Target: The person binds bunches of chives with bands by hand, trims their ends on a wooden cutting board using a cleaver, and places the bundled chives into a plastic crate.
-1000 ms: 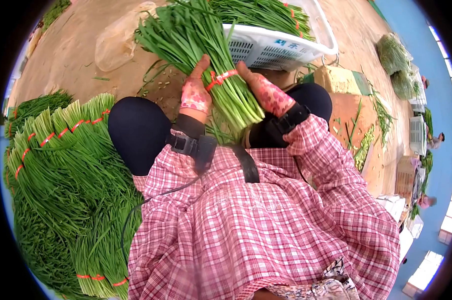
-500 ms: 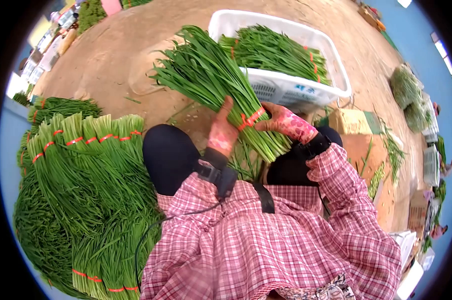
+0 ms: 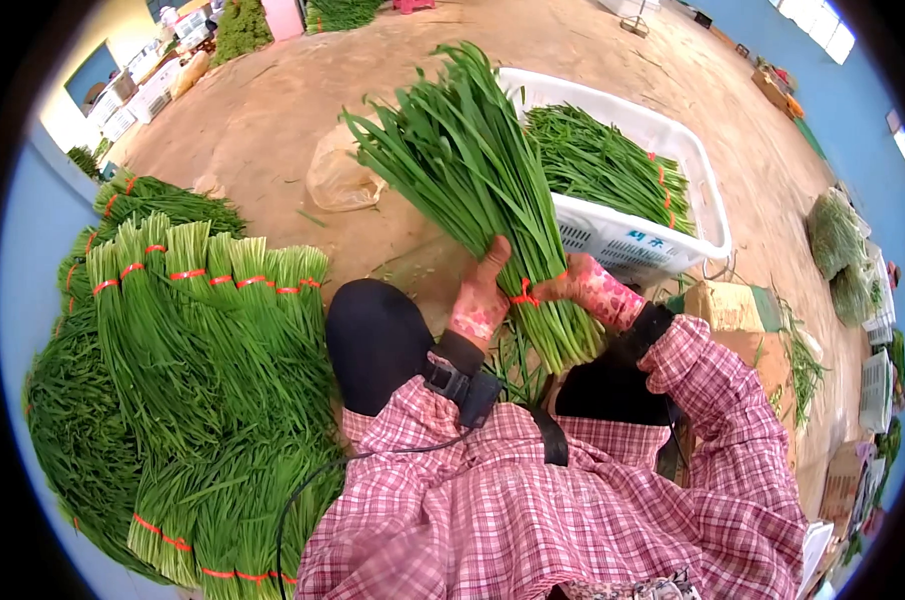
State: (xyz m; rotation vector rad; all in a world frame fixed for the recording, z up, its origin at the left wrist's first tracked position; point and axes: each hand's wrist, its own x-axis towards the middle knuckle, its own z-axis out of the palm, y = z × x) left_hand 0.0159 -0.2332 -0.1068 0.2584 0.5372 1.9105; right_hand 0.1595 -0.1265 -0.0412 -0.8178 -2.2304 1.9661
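Observation:
A bundle of long green leafy stalks is held in front of me, leaves pointing up and left, cut ends down over my right knee. A red tie goes round its lower part. My left hand is closed on the bundle's left side, thumb across the stalks. At the right, my right hand grips it beside the tie, fingers partly hidden. Both hands wear pink patterned coverings with bare fingertips. Behind the bundle stands a white plastic crate with red-tied green bundles in it.
Many tied green bundles are piled at my left. A clear plastic bag lies on the floor beyond my left knee. Right of my right knee is a wooden block with loose stalks. Filled net bags stand farther right.
The view has tilted up, showing more floor and crate. The bundle has turned more upright, its leaves swinging rightward. Both hands have stayed on it.

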